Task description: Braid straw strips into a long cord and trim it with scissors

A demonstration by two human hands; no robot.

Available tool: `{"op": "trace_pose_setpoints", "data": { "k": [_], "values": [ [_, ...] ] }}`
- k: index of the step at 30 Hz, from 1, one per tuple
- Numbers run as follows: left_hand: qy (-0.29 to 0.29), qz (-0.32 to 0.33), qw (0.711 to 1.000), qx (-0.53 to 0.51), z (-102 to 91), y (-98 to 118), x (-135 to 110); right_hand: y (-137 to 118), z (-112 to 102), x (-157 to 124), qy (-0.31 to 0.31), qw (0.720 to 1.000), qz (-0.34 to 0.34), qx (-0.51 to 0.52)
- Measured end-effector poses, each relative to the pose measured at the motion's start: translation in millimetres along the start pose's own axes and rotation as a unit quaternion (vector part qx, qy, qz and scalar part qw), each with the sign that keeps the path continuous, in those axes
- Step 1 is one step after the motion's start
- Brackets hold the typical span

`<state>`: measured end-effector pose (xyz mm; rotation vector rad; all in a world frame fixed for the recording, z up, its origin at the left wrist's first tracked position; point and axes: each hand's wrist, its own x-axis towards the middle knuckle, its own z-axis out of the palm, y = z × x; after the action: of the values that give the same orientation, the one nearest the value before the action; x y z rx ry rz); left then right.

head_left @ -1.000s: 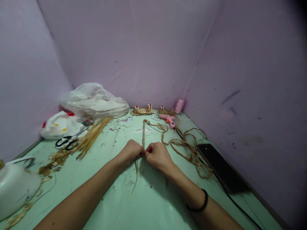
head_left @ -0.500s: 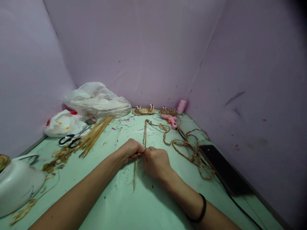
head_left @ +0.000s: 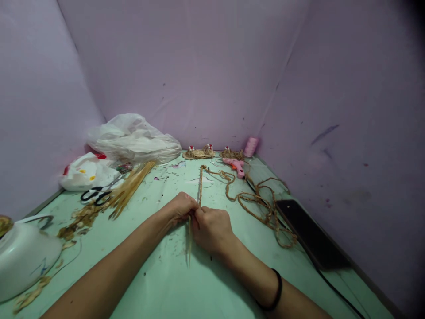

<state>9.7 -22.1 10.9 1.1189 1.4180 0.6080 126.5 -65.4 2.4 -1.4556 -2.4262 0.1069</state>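
Note:
Both hands meet at the middle of the green table. My left hand and my right hand are closed in a pinch on the near end of a braided straw rope. The rope runs away from my hands toward the back, then loops to the right in a loose tangle. Loose straw strands hang out from under my fingers toward me. A black band sits on my right wrist.
Scissors and a straw bundle lie at the left, behind them plastic bags. A white bowl sits at the near left. A pink glue gun, small straw pieces, a pink spool and a black phone lie at the back and right.
My right hand has slid left and a little toward me, closing against the left hand. The loose strands below my fingers have shifted slightly.

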Motion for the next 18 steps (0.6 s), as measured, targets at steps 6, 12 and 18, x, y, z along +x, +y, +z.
{"op": "trace_pose_setpoints", "data": {
  "k": [6,12,18],
  "values": [
    [-0.023,-0.001,1.0,0.002,-0.8,2.3,-1.8,15.8,-1.7,8.8,0.103,0.965,0.149,0.19],
    [-0.055,0.006,0.998,0.001,-5.7,-3.4,3.3,26.9,12.5,23.8,0.011,0.801,0.28,0.529],
    [-0.059,0.017,0.998,0.01,-5.8,-4.8,4.5,23.3,9.6,23.0,-0.079,0.755,0.275,0.591]
  ]
}}
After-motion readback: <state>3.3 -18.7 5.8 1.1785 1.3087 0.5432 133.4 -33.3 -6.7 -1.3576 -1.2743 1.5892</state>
